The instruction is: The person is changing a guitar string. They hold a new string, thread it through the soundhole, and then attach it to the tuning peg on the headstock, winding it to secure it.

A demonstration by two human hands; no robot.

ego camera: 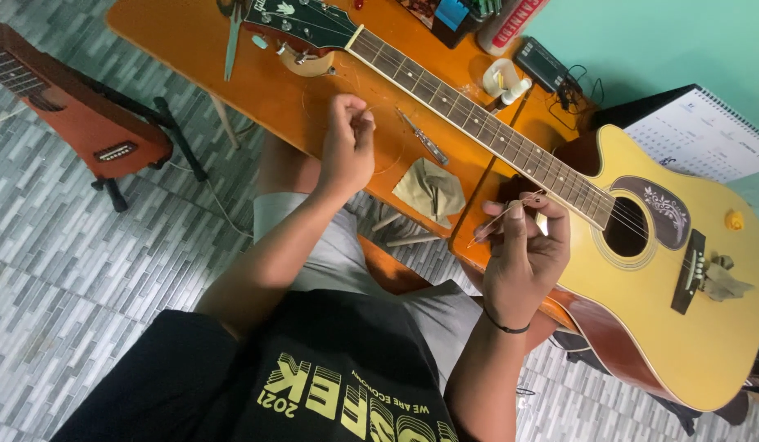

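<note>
A yellow acoustic guitar (682, 327) lies across an orange wooden table (191, 37), its dark neck (478, 123) running up to a green headstock (302, 23). My left hand (347, 143) is pinched shut on a thin guitar string above the table, near the neck. My right hand (523, 254) hovers over the guitar's upper body beside the fretboard, fingers closed on the same thin string and a small slim tool. The string itself is barely visible between the hands.
A folded olive cloth (430, 190) and a slim metal tool (423, 137) lie on the table. A small white jar (504, 80), a black device (543, 64) with cables and a calendar (707, 135) sit beyond the neck. A reddish guitar (76, 115) rests on a floor stand at left.
</note>
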